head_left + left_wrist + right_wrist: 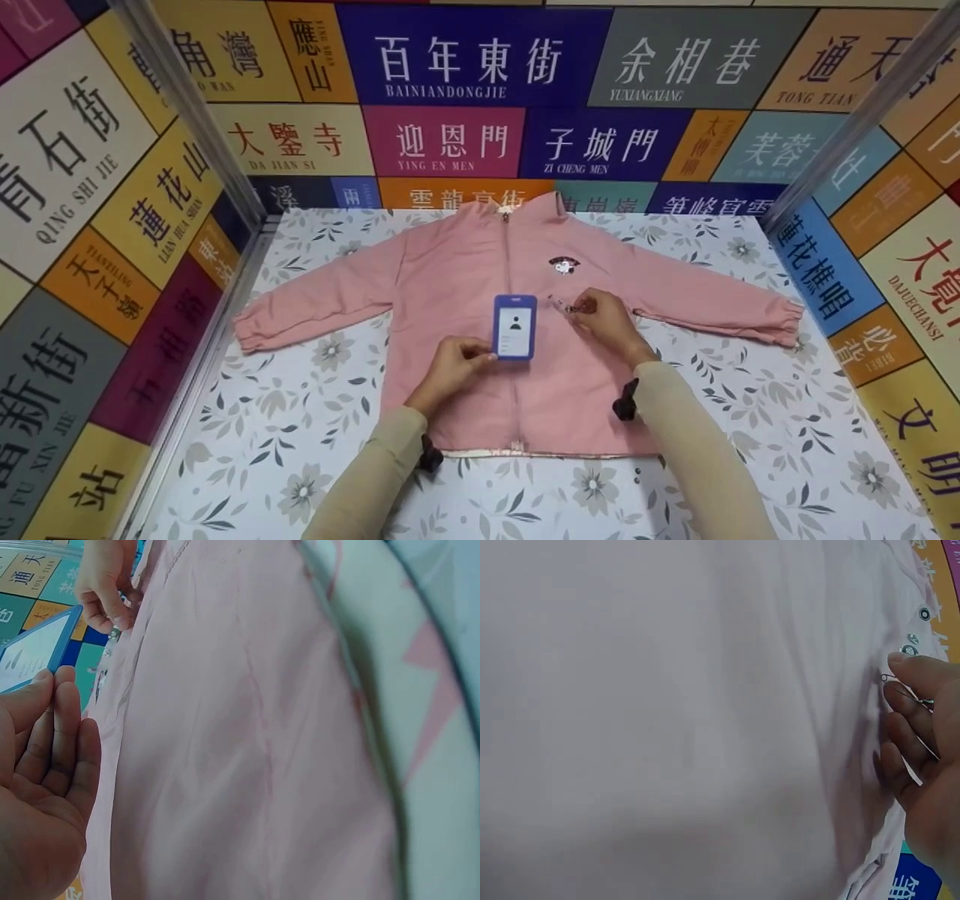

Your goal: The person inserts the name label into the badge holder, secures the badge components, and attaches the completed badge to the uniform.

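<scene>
A pink zip-up jacket point(450, 285) lies flat, sleeves spread to both sides. My left hand point(454, 367) pinches a blue-framed ID badge point(514, 327) by its lower left edge, over the jacket's zip. In the left wrist view the thumb and fingertips hold the badge point(34, 652) at its edge. My right hand point(607, 322) is over the chest, below a small dark-and-white emblem point(564, 265). In the right wrist view, its thumb and forefinger pinch a thin metal wire piece with a small loop point(886, 678), resembling a safety pin. Small round silvery pieces point(909, 651) lie beside the thumb.
A white table covering with grey leaves and flowers point(300, 420) lies under the jacket. Panels printed with large characters point(480, 60) stand behind and on both sides, with metal frame edges point(217, 112) at the corners.
</scene>
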The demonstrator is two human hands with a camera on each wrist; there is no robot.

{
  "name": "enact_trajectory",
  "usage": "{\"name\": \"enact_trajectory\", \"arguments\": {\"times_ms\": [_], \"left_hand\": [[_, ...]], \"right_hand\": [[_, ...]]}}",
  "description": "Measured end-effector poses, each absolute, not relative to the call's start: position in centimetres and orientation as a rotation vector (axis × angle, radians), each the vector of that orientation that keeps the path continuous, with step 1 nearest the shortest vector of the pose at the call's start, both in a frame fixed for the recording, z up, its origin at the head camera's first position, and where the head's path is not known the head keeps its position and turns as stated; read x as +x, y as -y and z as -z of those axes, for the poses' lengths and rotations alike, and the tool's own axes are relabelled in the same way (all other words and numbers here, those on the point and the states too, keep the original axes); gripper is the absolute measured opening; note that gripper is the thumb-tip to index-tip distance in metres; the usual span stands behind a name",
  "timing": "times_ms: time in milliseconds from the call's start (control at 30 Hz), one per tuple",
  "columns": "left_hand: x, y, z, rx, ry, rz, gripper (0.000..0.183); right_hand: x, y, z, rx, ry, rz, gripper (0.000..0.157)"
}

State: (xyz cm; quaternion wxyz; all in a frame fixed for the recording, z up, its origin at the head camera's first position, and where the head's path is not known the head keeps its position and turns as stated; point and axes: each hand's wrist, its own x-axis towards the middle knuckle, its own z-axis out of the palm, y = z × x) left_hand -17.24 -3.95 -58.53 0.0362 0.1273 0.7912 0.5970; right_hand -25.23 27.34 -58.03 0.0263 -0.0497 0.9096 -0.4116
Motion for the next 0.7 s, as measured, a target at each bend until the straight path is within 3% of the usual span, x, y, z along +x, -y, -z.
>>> {"name": "enact_trajectory", "arguments": {"times_ms": [400,700], "left_hand": [[-17.4,3.9,58.5,0.405,-2.446,-1.819,0.010],[-17.3,3.9,58.3,0.377,-2.450,-1.812,0.010]], "right_hand": [[-26.3,-27.4,56.4,-0.055,-2.644,1.558,0.016],[-26.8,-27.4,55.3,-0.133,-2.566,1.769,0.028]]}}
